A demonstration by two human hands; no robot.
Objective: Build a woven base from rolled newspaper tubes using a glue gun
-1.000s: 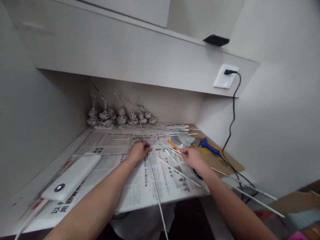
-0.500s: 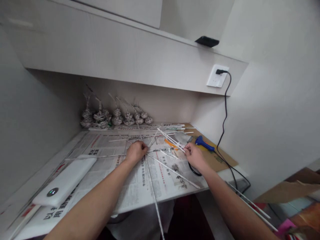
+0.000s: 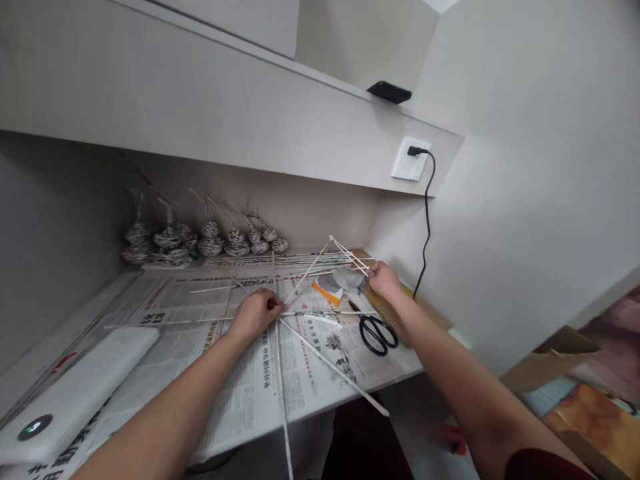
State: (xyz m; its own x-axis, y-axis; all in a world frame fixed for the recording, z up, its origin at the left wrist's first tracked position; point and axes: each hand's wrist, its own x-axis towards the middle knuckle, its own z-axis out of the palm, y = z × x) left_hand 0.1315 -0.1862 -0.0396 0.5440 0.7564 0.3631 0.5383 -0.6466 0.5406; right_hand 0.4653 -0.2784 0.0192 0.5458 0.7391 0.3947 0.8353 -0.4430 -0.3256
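Note:
My left hand point(image 3: 257, 312) is closed in a pinch at the centre of several crossed rolled-paper sticks point(image 3: 315, 349), which fan out over the newspaper. One of them hangs past the front edge. My right hand point(image 3: 385, 279) is closed on a few thin white paper sticks point(image 3: 350, 255), raised over the right side of the table. Their far tips meet the top of another stick point(image 3: 307, 273) that slants up from my left hand. Below my right hand lie black-handled scissors point(image 3: 377, 333). An orange and grey scrap point(image 3: 327, 291) is just left of them.
Newspaper point(image 3: 235, 387) covers the table. Several woven gourd shapes point(image 3: 210, 240) stand along the back wall, with loose paper sticks point(image 3: 285, 262) before them. A white power bank point(image 3: 85, 387) lies at left. A black cord point(image 3: 427, 227) hangs from the wall socket point(image 3: 409, 160).
My right hand has lifted up and away with its sticks, uncovering the scissors. The blue tool on the right is now out of sight. My left hand keeps its pinch; the view has shifted right.

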